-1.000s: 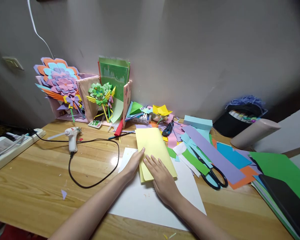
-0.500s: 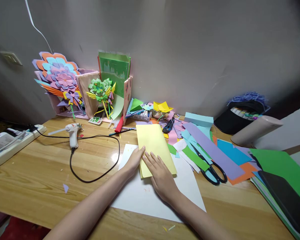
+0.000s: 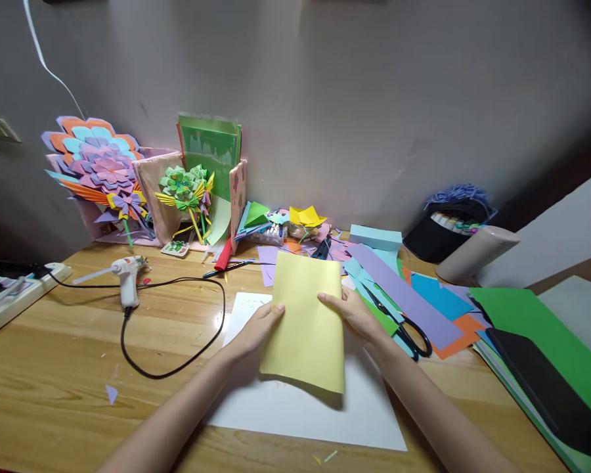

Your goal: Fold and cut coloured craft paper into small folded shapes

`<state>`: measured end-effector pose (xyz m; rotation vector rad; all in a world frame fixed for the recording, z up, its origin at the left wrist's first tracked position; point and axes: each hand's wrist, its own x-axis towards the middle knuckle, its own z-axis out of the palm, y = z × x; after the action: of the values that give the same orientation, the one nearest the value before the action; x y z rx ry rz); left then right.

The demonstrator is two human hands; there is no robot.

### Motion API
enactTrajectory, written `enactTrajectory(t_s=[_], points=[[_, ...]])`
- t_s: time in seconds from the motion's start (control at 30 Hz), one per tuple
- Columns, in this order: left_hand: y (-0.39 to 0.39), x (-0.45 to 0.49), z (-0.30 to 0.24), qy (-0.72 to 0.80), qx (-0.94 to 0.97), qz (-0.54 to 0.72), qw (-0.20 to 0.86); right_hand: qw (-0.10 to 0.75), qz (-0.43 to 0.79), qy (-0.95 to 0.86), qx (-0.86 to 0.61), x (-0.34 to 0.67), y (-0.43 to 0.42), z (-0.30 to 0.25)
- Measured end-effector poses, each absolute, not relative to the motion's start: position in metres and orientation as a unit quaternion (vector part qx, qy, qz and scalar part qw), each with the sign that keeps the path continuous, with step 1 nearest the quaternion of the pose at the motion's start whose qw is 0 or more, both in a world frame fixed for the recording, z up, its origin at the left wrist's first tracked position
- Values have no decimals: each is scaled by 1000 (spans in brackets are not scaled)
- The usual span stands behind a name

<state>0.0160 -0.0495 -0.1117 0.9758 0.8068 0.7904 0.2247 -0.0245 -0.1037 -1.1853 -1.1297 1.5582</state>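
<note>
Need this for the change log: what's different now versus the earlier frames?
The right hand left the top face of the yellow paper and moved right, now gripping its right edge. The paper's near edge is now raised off the white sheet. Unchanged: left hand on the paper's left edge; hot glue gun and black-handled scissors in place.

Is wood-grain tabletop (image 3: 54, 407), dotted with tiny scraps (image 3: 330, 455). Carries white sheet (image 3: 295, 424) at near middle, glue gun (image 3: 129, 289) with looped black cord (image 3: 152, 376) and purple scrap (image 3: 111, 394) at left. Also bears pink holder (image 3: 152, 184) at back left, marker pouch (image 3: 422, 234) at back right, paper stack (image 3: 532, 309) at right.
</note>
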Motion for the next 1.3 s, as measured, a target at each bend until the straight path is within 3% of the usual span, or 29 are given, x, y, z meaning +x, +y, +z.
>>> enactTrajectory(t_s=[0.53,1.3], points=[[-34,13,-132,492,454,431,605,406,668,-424,-457,206,-34,-133],[-34,12,-135,492,467,425,599,422,666,-417,-452,205,-36,-133]])
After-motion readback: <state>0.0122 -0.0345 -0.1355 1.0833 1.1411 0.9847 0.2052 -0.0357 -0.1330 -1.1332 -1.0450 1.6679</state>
